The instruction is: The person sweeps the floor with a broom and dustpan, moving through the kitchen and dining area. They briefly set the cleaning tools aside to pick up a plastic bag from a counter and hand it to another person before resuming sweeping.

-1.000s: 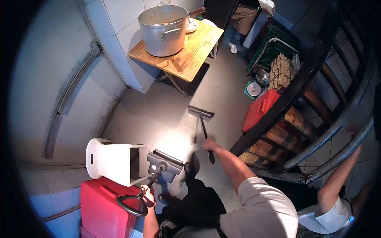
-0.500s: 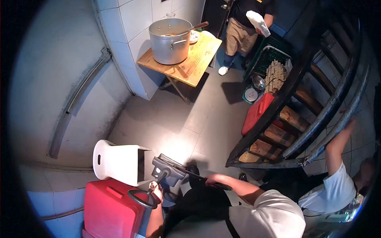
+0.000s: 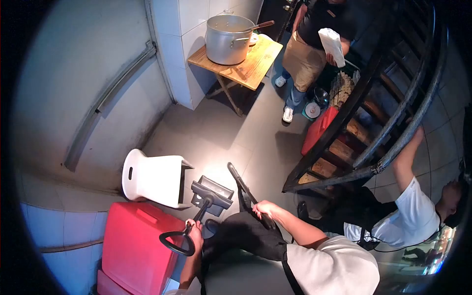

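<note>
My left hand (image 3: pixel 195 232) is closed round the stem of a dark grey long-handled dustpan (image 3: pixel 212 196), just below its black loop handle. The pan part rests at or just above the floor in the bright patch of light. In my right hand (image 3: pixel 265 209) is a black long-handled broom (image 3: pixel 242 183), its thin head pointing away from me, right of the dustpan. Part of its handle is hidden by my hand and body. A white plastic chair (image 3: pixel 156 179) stands left of the dustpan, with a red lidded box (image 3: pixel 135 246) in front of it.
A wooden folding table (image 3: pixel 250 73) carries a large metal pot (image 3: pixel 228 44) with a ladle-like handle sticking out. Behind it stands a person (image 3: pixel 307 59) holding a white package (image 3: pixel 332 46). On the right, another person (image 3: pixel 413 216) grips the railing of a staircase (image 3: pixel 344 142).
The broom has swung from lying across the dustpan to pointing forward on its right. My view has shifted, and the person at the back has come nearer the table.
</note>
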Demonstrator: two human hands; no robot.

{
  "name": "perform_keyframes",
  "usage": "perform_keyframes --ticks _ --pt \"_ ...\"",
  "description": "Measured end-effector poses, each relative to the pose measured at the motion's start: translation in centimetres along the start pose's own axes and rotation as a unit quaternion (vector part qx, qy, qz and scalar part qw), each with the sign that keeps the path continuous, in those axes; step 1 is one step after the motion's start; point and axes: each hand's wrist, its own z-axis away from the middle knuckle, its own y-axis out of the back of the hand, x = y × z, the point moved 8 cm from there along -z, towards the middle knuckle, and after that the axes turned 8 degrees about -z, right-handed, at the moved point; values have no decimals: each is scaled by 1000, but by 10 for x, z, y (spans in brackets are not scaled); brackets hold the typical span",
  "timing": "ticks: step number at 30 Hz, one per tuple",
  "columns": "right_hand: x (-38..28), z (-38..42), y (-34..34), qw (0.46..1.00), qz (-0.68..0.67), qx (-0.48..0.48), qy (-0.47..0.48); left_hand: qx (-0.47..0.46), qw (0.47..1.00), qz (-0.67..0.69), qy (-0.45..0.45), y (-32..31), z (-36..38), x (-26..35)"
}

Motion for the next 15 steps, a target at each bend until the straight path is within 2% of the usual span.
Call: perform_keyframes --ticks 1,2,4,6,7,11,12,15 --pt "0 -2 -6 1000 -7 2 5 -11 1000 -3 6 6 -2 -3" --pt "7 -16 -9 999 -34 -26 2 -50 998 -33 -11 14 -12 -9" --pt "7 -12 -20 999 -27 -23 5 -127 987 -92 -43 32 -43 -37" --pt "5 -13 -30 1000 -11 -23 11 -100 991 -68 -51 39 -39 -37" --pt "10 -17 -34 998 -54 -41 -16 -88 993 -55 -56 40 -38 -36" --pt "11 -21 -51 995 -67 -59 -44 -94 995 8 -15 42 -10 -24" --pt "8 -19 -55 996 -59 -55 -38 -67 997 16 18 40 0 -17" --pt "-2 -17 -65 996 -37 -68 -32 -146 985 2 -96 45 -4 -29"
